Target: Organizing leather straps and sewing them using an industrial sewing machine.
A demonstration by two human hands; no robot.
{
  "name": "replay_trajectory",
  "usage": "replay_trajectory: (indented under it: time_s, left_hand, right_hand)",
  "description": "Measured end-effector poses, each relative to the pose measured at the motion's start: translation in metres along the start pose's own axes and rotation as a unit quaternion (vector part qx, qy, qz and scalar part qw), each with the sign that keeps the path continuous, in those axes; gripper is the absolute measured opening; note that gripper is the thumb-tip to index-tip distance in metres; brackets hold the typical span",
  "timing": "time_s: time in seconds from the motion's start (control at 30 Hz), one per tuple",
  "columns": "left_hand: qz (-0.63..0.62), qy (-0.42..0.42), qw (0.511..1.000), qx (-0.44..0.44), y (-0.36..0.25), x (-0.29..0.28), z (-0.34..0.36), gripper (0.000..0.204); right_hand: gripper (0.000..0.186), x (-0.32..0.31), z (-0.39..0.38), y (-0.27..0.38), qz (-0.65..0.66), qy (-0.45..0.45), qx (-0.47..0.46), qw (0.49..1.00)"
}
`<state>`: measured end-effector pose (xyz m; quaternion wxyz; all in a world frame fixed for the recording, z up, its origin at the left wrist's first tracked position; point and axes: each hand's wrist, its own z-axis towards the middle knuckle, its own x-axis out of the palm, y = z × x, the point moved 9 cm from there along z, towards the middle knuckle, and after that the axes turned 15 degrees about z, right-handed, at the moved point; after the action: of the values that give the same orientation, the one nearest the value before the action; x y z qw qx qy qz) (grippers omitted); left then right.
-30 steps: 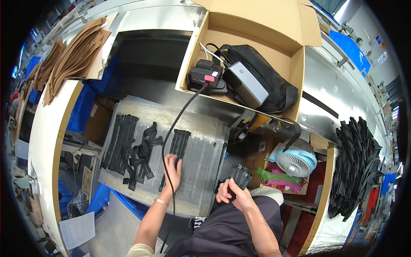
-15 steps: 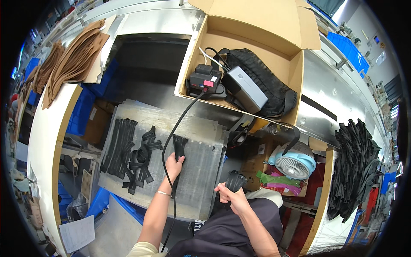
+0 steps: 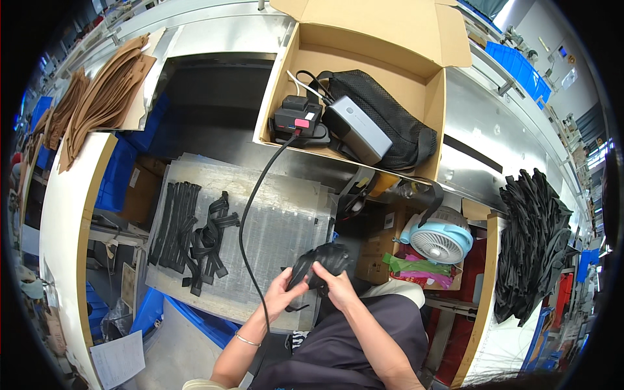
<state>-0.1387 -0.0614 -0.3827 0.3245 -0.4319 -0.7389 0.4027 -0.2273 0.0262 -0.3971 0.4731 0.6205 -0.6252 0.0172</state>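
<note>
Both hands meet at the front right of the scuffed translucent board (image 3: 273, 214). My left hand (image 3: 283, 290) is closed on a bunched bundle of black strips (image 3: 318, 260). My right hand (image 3: 338, 286) also grips this bundle, with its thumb on the front. Further left on the board lie a flat row of black strips (image 3: 174, 226) and a loose tangle of similar ones (image 3: 211, 244). A black cable (image 3: 244, 227) hangs down across the board, passing near my left wrist.
An open cardboard box (image 3: 370, 49) holds a grey power bank (image 3: 357, 130), a black device (image 3: 296, 120) and a mesh pouch (image 3: 390, 110). Around are brown strips (image 3: 107, 97), a black pile (image 3: 530, 247), a blue fan (image 3: 435, 240), blue bins (image 3: 114, 175) and a paper sheet (image 3: 117, 357).
My left hand has lifted the strips from the board's right part and moved right to my right hand. Their strips now form one bundle. The view has shifted slightly.
</note>
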Motion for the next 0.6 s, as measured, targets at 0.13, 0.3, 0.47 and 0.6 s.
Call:
replay_trajectory:
  time_s: [0.13,0.3,0.47,0.6]
  left_hand:
    - [-0.089,0.083,0.991,0.059,-0.019,0.002,-0.019,0.023]
    - [-0.051,0.159,0.980,0.106,-0.041,0.018,-0.035,0.029]
    - [-0.118,0.158,0.977,0.077,-0.038,0.016,-0.038,0.028]
    - [-0.039,0.226,0.973,-0.003,-0.017,0.020,-0.052,0.025]
  right_hand:
    - [0.021,0.002,-0.014,0.039,-0.026,0.066,-0.072,0.995]
    - [0.024,0.001,-0.018,0.038,0.011,0.053,-0.005,0.999]
    - [0.025,-0.013,-0.016,0.042,-0.048,0.005,-0.061,0.997]
    - [0.021,-0.034,-0.021,0.068,-0.233,-0.056,-0.137,0.961]
